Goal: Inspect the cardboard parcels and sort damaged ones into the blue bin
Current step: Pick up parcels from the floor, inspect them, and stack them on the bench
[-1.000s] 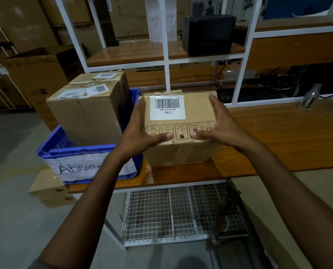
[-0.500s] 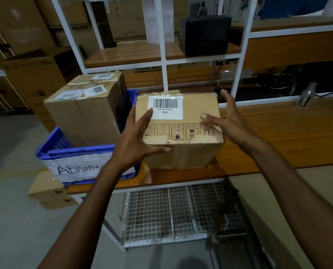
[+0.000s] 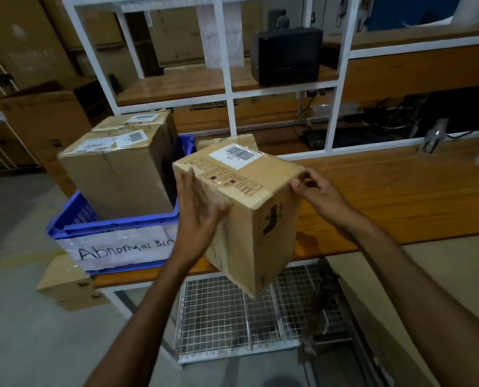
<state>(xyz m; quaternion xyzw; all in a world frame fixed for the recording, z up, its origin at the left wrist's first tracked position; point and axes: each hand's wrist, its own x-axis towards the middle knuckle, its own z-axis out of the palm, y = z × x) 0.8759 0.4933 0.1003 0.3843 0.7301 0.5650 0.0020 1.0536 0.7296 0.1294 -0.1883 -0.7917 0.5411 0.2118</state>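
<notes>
The fingers (image 3: 217, 209) of the left hand (image 3: 202, 216) are lying mostly straight and spread, pressing flat against the near-left face of the brown cardboard parcel with a white barcode label (image 3: 258, 227). That hand is bracing rather than gripping. The fingertips (image 3: 298, 185) of the right hand (image 3: 320, 194) are curling in and pinching the parcel's far-right top corner.

Between the two hands the parcel is hanging in the air, tilted, with its labelled face pointing up and away and one bottom corner dipping past the near edge of the long wooden tabletop (image 3: 400, 196). Its long axis is running from that label down toward the person.

The key bit is that the blue plastic bin (image 3: 121, 222) is sitting straight left of the parcel, just beside the left wrist, so the left hand is the nearer one. A bigger taped cardboard box (image 3: 115, 174) is filling a lot of the bin, and a white handwritten sign (image 3: 121, 247) is facing near.

The parcel's top edge by the left hand is looking crumpled to me. I'm guessing it goes left, up over the rim.
</notes>
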